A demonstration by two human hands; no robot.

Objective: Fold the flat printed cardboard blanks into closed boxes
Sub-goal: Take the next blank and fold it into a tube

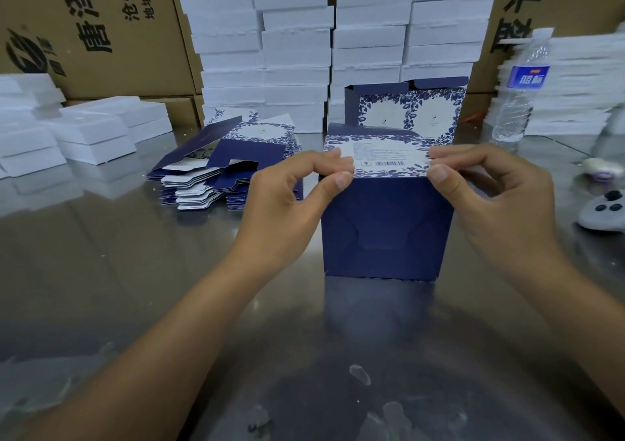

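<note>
Item: navy-blue cardboard box (385,224) with a blue-and-white floral printed top panel, which stood upright at the centre of a shiny grey metal table (135,271). The left hand (287,200) pinched the panel's near left corner between thumb and forefinger; the right hand (490,197) pinched the near right corner likewise. A stack of flat navy-and-floral printed cardboard blanks (223,166) lay behind and left of the box. A second, open-topped box (409,109) of the same print stood just behind it. A clear plastic water bottle (517,92) stood rear right, and stacked white foam trays (297,41) rose at the back.

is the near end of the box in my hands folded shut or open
Shut: on the box, the dark blue end flaps lie tucked flat into each other, with no gap showing.
</note>
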